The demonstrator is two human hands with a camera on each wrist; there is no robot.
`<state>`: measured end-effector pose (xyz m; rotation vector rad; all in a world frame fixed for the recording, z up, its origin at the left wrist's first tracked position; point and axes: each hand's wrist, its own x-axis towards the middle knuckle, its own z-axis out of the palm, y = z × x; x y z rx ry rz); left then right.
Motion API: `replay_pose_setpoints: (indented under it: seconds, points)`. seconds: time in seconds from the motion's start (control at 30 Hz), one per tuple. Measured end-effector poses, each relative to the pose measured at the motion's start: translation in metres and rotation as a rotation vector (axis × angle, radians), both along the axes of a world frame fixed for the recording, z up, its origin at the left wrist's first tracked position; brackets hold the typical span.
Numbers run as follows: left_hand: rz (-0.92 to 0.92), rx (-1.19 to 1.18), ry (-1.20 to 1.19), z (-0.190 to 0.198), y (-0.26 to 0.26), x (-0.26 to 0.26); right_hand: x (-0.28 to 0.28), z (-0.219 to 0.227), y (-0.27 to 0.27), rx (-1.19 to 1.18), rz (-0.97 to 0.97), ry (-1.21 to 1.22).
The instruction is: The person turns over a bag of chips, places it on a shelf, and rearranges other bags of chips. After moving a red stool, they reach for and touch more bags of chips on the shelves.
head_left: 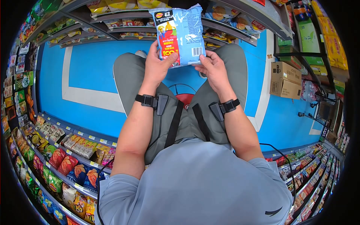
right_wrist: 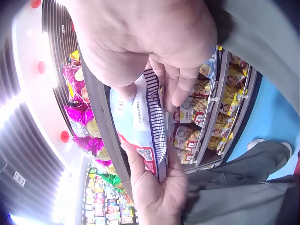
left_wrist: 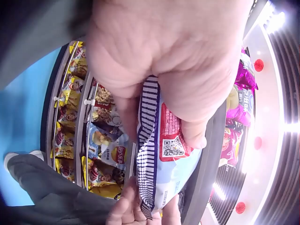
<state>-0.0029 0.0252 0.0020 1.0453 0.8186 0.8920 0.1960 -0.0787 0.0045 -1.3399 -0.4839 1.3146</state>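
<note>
A light blue snack bag (head_left: 189, 35) with a red and yellow printed panel and a barcode is held up before the shelves in the head view. The left hand (head_left: 159, 63) grips its lower left corner, thumb on the printed face. At the lower right corner the right hand (head_left: 213, 69) pinches it, thumb beside the barcode. In the left wrist view the left hand (left_wrist: 164, 61) holds the bag (left_wrist: 176, 164) near its striped end seal. In the right wrist view the right hand (right_wrist: 145, 47) pinches the bag (right_wrist: 136, 117); the fingers behind it are partly hidden.
Shelves of snack bags (head_left: 129, 23) stand in front, beyond the knees. A cardboard box (head_left: 285, 80) sits on the blue floor (head_left: 93, 78) at the right. More stocked shelves (head_left: 75, 165) run behind on the left and right. A red round seat (head_left: 185, 98) shows between the legs.
</note>
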Motion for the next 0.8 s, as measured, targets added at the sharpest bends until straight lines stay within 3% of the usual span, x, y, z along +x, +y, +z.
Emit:
replay_pose_setpoints:
  seconds: [0.8]
  points:
    - [-0.025,0.007,-0.109,-0.0024,0.0028,-0.0016,0.0018,0.0000,-0.0018,0.080,-0.015,0.047]
